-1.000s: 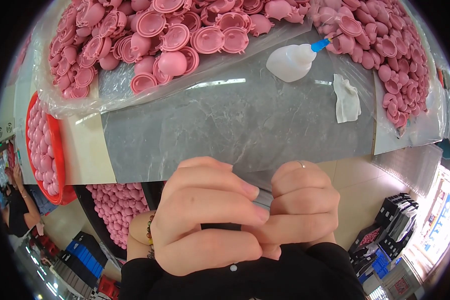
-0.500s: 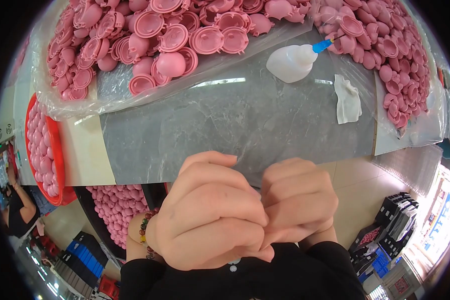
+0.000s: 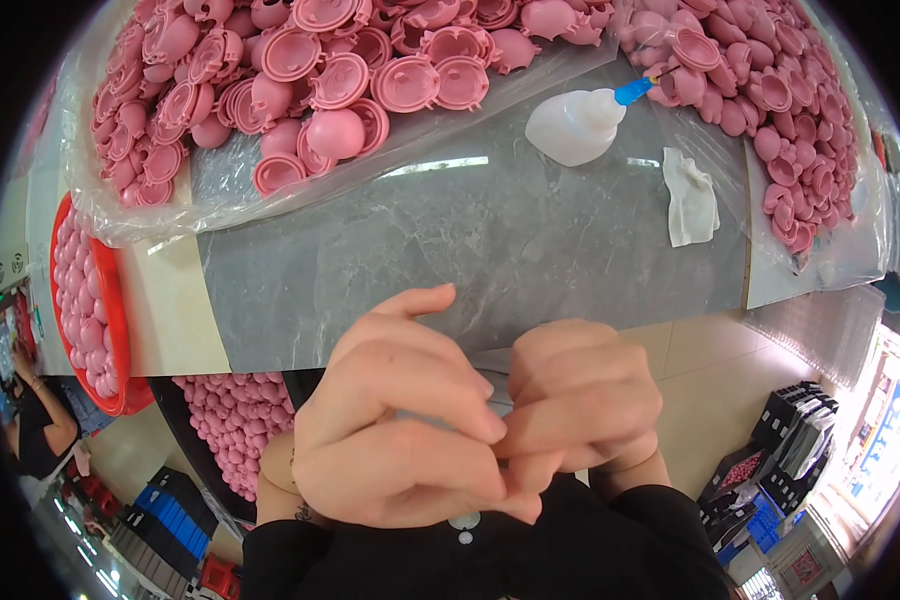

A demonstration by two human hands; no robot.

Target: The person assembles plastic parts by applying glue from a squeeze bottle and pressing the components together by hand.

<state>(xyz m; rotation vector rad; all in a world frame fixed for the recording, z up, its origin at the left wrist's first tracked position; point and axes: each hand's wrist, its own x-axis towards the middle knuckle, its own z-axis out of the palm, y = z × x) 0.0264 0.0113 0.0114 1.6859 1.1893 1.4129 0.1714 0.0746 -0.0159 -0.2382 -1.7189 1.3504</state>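
My left hand [image 3: 395,425] and my right hand [image 3: 585,400] meet in front of my chest, at the near edge of the grey marbled tabletop [image 3: 450,250]. The fingers of the left are curled, with its uppermost finger lifted away. My right fingers are folded tightly, their tips close against the left hand. Whatever lies between them, if anything, is hidden. Beyond, on the table, a white squeeze bottle [image 3: 570,128] with a blue nozzle lies tilted. To its right is a crumpled white cloth or tissue [image 3: 690,198].
Pink plastic half-shells [image 3: 340,80] are heaped on clear plastic sheeting at the far left, with another pile [image 3: 770,100] at the right. A red basin [image 3: 120,320] and a black crate [image 3: 170,410] hold pink balls. Another person's arm [image 3: 50,400] shows far left.
Both hands have shifted slightly left. The left hand's fingers have loosened a little and its top finger has lifted. The right hand stays folded.
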